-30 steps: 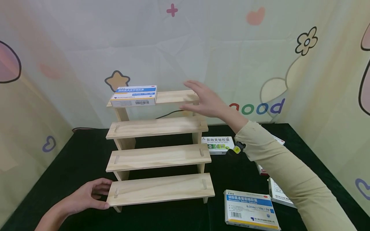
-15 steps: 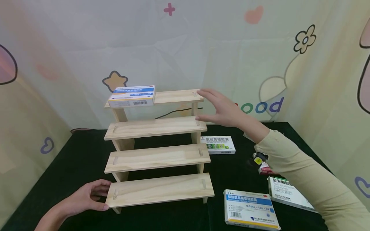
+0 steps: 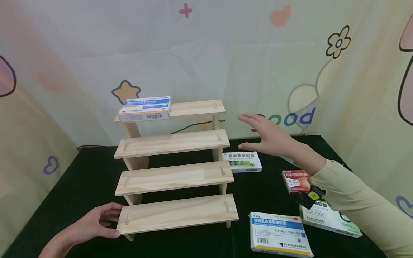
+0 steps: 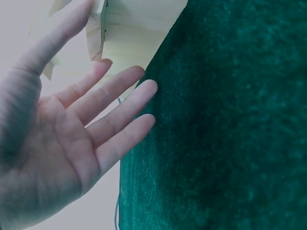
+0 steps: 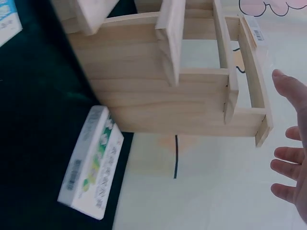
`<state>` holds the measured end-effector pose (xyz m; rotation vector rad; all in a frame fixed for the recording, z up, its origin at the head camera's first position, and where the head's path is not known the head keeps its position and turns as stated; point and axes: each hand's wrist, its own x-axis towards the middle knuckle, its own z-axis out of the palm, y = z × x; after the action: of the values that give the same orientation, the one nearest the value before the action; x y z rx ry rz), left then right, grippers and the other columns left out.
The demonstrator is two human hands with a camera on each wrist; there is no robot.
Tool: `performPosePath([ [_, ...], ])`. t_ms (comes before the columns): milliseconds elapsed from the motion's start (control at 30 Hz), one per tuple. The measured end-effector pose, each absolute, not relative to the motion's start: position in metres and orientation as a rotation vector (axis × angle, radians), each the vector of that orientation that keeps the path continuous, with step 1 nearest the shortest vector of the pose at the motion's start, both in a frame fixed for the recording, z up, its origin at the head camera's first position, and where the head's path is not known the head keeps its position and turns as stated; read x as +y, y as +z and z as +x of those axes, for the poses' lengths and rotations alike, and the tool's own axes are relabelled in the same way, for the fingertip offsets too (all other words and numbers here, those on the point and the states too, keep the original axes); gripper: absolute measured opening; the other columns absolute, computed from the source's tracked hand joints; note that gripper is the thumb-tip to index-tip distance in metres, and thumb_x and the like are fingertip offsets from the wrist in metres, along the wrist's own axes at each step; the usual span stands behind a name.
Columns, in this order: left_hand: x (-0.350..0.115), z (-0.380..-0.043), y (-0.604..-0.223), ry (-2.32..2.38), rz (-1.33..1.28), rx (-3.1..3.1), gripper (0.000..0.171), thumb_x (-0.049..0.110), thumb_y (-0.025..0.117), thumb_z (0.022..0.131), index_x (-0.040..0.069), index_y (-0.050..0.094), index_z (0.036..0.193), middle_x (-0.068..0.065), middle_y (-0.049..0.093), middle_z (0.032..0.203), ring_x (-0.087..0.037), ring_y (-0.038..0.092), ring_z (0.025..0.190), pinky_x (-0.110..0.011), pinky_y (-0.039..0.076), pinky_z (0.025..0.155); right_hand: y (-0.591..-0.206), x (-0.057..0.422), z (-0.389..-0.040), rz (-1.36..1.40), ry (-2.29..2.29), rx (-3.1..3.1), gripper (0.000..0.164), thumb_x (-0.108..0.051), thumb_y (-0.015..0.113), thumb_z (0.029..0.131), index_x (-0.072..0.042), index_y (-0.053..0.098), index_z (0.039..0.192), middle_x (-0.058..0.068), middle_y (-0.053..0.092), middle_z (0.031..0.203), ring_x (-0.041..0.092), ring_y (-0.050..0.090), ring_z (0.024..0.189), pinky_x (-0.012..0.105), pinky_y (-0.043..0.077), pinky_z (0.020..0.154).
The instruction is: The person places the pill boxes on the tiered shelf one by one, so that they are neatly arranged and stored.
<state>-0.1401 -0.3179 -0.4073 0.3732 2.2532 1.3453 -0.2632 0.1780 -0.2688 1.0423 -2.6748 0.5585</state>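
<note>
A four-step wooden display stand (image 3: 174, 177) stands on a dark green cloth. On the left of its top step lies a blue-and-white medicine box (image 3: 145, 107). My left hand (image 3: 93, 224) is at the left end of the lowest step, thumb at the board's edge; in the left wrist view its fingers (image 4: 117, 112) are spread and fairly straight. To the right of the stand, my right hand (image 3: 272, 138) hovers in the air with nothing in it, thumb apart from the fingers. The right wrist view shows that hand at its right edge, apart from the stand.
A white-and-green medicine box (image 3: 243, 163) lies beside the stand's right side. Nearer the front right are another blue-and-white box (image 3: 280, 234), a red box (image 3: 294, 181) and a white box with green (image 3: 332, 220), the last partly behind the wrist camera. A printed curtain (image 3: 200, 53) hangs behind.
My right hand has moved away from the top step, to the right and down. The red box has come into sight from behind that arm. My left hand keeps its place at the lowest step.
</note>
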Motion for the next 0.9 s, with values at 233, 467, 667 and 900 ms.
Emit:
performPosePath([
  [233, -0.319, -0.140, -0.409, 1.350, 0.378, 2.255, 0.058, 0.012, 0.064, 0.082, -0.014, 0.035, 0.125, -0.027, 0.051, 0.118, -0.034, 0.053, 0.103, -0.050, 0.046, 0.081, -0.282, 0.197, -0.249, 0.993, 0.514, -2.730, 0.078, -0.040, 0.070, 0.077, -0.006, 0.035, 0.138, 0.017, 0.035, 0.141, 0.034, 0.036, 0.125, 0.054, 0.036, 0.094],
  [467, -0.317, -0.140, -0.409, 1.348, 0.344, 2.260, 0.059, 0.014, 0.064, 0.083, -0.013, 0.035, 0.126, -0.026, 0.050, 0.119, -0.033, 0.053, 0.103, -0.051, 0.046, 0.081, -0.302, 0.214, -0.232, 0.959, 0.523, -2.771, 0.079, -0.043, 0.069, 0.077, -0.007, 0.035, 0.138, 0.017, 0.036, 0.139, 0.035, 0.035, 0.125, 0.054, 0.037, 0.093],
  [667, -0.317, -0.140, -0.408, 1.355, 0.351, 2.252, 0.059, 0.013, 0.064, 0.083, -0.014, 0.034, 0.126, -0.027, 0.049, 0.120, -0.035, 0.053, 0.103, -0.052, 0.046, 0.081, -0.315, 0.223, -0.222, 0.953, 0.556, -2.789, 0.077, -0.046, 0.067, 0.077, -0.007, 0.037, 0.136, 0.016, 0.038, 0.138, 0.035, 0.035, 0.125, 0.056, 0.035, 0.093],
  [900, -0.316, -0.139, -0.408, 1.350, 0.354, 2.266, 0.058, 0.012, 0.064, 0.082, -0.014, 0.035, 0.126, -0.028, 0.049, 0.119, -0.035, 0.053, 0.103, -0.053, 0.045, 0.080, -0.332, 0.235, -0.211, 0.938, 0.591, -2.835, 0.080, -0.053, 0.064, 0.076, -0.010, 0.037, 0.137, 0.014, 0.038, 0.139, 0.034, 0.035, 0.125, 0.056, 0.037, 0.092],
])
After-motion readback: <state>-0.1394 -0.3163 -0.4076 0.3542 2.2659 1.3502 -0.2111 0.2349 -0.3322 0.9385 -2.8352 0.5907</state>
